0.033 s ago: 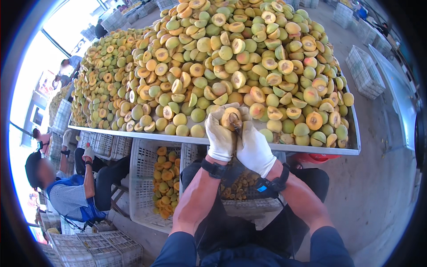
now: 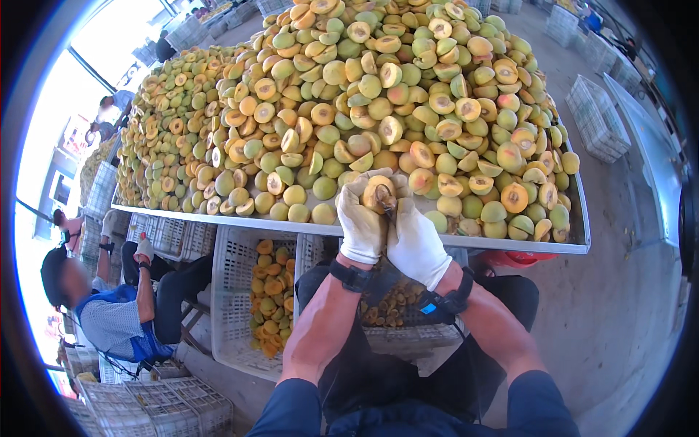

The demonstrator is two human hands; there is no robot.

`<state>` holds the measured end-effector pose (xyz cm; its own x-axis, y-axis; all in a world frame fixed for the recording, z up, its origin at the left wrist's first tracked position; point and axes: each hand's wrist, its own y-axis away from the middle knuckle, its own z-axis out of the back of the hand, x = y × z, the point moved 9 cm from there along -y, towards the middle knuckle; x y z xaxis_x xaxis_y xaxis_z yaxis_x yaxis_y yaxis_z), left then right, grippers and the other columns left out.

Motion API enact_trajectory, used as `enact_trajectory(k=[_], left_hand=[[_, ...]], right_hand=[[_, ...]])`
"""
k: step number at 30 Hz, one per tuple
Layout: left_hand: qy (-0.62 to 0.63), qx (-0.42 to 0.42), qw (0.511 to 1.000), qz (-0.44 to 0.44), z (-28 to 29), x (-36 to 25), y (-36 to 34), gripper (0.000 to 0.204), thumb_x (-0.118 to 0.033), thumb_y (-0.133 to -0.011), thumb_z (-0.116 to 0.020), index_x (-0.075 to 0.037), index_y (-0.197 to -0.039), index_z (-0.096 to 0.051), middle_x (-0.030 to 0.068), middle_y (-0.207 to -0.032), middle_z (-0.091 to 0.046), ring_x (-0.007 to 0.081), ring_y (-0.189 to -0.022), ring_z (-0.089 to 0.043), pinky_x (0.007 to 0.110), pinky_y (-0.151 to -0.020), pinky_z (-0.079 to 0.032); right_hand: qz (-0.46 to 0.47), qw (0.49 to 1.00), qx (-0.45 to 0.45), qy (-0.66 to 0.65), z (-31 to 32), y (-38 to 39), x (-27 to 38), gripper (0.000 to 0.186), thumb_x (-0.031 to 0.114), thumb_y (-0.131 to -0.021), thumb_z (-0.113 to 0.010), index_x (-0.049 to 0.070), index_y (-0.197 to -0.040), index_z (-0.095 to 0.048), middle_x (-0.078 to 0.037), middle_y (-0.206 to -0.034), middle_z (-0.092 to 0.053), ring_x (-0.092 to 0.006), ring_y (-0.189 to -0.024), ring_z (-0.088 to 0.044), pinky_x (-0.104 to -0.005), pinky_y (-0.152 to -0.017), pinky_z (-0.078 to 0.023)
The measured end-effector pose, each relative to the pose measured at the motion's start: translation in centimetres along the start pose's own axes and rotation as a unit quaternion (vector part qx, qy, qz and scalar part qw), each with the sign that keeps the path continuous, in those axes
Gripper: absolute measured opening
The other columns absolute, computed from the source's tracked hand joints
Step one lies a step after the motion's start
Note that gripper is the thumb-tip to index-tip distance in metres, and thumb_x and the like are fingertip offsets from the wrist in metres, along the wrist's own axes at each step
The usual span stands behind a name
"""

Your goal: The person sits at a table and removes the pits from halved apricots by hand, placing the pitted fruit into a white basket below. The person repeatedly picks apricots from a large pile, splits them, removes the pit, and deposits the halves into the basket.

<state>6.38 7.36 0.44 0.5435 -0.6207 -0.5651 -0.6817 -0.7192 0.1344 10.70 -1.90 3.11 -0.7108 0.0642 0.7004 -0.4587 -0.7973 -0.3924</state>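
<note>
Both my hands wear pale work gloves and meet in front of me at the near edge of a metal-rimmed table [image 2: 306, 227]. My left hand [image 2: 361, 224] is closed around a peach half [image 2: 376, 194], its cut side facing up. My right hand [image 2: 416, 237] is closed on a small pitting tool [image 2: 388, 205] with a looped metal end, which touches the fruit's middle. Most of the tool's handle is hidden in the glove. Right beyond my hands rises a large heap of halved peaches [image 2: 349, 102], green, yellow and blushed red.
Below the table, a white crate [image 2: 231, 291] holds pitted peach halves [image 2: 271, 298]. Brown pits [image 2: 386, 307] lie in a container between my knees. A co-worker [image 2: 120, 313] sits at left near stacked crates [image 2: 156, 408]. Another crate [image 2: 597, 120] stands on the floor at right.
</note>
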Motion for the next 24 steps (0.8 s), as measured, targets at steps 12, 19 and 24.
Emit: enact_trajectory(k=[12, 19, 24], left_hand=[[-0.191, 0.115, 0.974, 0.030, 1.1, 0.4, -0.2, 0.026, -0.013, -0.096, -0.050, 0.005, -0.110, -0.063, 0.0168, -0.098, -0.070, 0.0278, -0.089, -0.070, 0.039, -0.087, -0.059], [-0.194, 0.041, 0.977, 0.073, 0.9, 0.5, 0.0, 0.027, -0.009, -0.094, -0.063, 0.003, -0.118, -0.064, 0.0141, -0.091, -0.071, 0.0242, -0.076, -0.071, 0.033, -0.069, -0.059], [-0.125, 0.006, 0.991, 0.045, 1.8, 1.2, -0.4, 0.028, -0.009, -0.088, -0.064, 0.004, -0.114, -0.064, 0.0147, -0.085, -0.069, 0.0258, -0.072, -0.069, 0.034, -0.069, -0.059]], right_hand=[[0.029, 0.988, 0.152, 0.021, -0.9, 1.5, -1.8, 0.029, 0.003, -0.088, -0.055, -0.008, -0.113, -0.048, -0.028, -0.080, -0.063, -0.0497, -0.075, -0.062, -0.0561, -0.063, -0.048], [-0.012, 0.984, 0.173, -0.027, -0.4, 1.6, -1.5, 0.038, 0.006, -0.087, -0.059, -0.010, -0.119, -0.046, -0.029, -0.084, -0.063, -0.0500, -0.079, -0.063, -0.0538, -0.067, -0.049], [-0.043, 0.979, 0.159, -0.121, -1.8, 2.1, -2.6, 0.036, 0.005, -0.086, -0.058, -0.009, -0.117, -0.049, -0.030, -0.086, -0.062, -0.0529, -0.086, -0.062, -0.0522, -0.073, -0.051]])
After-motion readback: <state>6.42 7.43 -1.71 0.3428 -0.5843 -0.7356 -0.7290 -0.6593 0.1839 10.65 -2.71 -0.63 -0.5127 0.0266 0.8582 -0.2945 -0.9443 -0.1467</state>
